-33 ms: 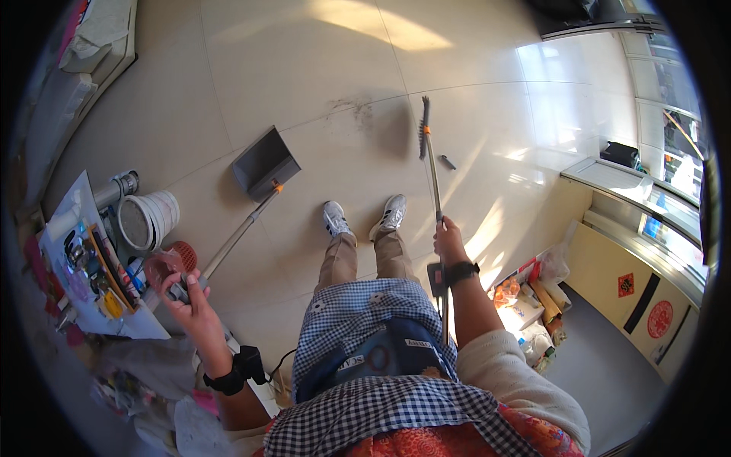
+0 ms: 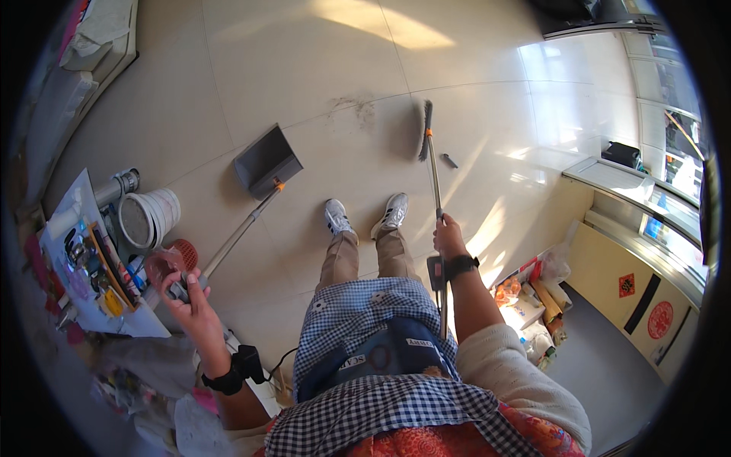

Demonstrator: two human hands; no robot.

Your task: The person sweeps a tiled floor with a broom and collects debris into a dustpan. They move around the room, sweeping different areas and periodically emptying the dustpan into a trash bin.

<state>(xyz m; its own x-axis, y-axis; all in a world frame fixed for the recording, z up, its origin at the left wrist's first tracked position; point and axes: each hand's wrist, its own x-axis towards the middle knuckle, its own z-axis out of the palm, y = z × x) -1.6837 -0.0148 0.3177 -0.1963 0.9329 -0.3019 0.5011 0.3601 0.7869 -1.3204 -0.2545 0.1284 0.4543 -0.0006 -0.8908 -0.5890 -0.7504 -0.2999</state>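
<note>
My left hand is closed around the upper end of the handle of a long-handled dustpan. The dark grey pan rests on the floor ahead and to the left, its open side facing away from me. In my right hand is the pole of a broom, gripped from above. The broom's dark bristled head is down by the floor at the right, a little blurred on its left side. Between broom and dustpan, farther out, lies a faint patch of loose dirt. A small dark stick-like piece lies just right of the broom.
At the left stand a white bucket, a red perforated basket and a cluttered white board with tools. Bags and boxes are heaped at the right beside a cream cabinet. My shoes are between the two poles.
The broom head has tilted slightly, and its bristles now look more spread and blurred. Both hands and the dustpan stay nearly where they were.
</note>
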